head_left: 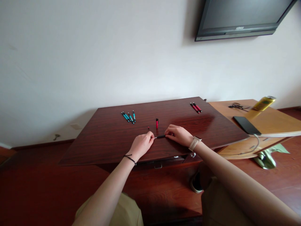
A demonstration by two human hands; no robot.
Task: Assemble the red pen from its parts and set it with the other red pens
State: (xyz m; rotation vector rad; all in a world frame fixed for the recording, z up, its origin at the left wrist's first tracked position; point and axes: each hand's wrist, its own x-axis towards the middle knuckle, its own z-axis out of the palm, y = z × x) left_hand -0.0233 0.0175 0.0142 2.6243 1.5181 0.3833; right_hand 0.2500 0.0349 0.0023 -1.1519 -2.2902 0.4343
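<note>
Just above the table's front half, my left hand [143, 142] is closed in a pinch at the thin pale end of a pen refill [155, 137]. The refill runs into a black pen grip section [161, 136], whose other end is between the fingers of my right hand [178, 133]. Beyond them a red pen barrel [157, 124] with a black clip end stands upright on the table. A tiny dark piece [148, 128] is close to my left fingers; what it is I cannot make out.
Several teal pens [128, 117] lie at the back left of the dark wooden table [94, 141]. Red pens [196, 107] lie at the back right. On a lighter side table [279, 121] are a phone [246, 125], a black cable [237, 106] and a yellow can [264, 103].
</note>
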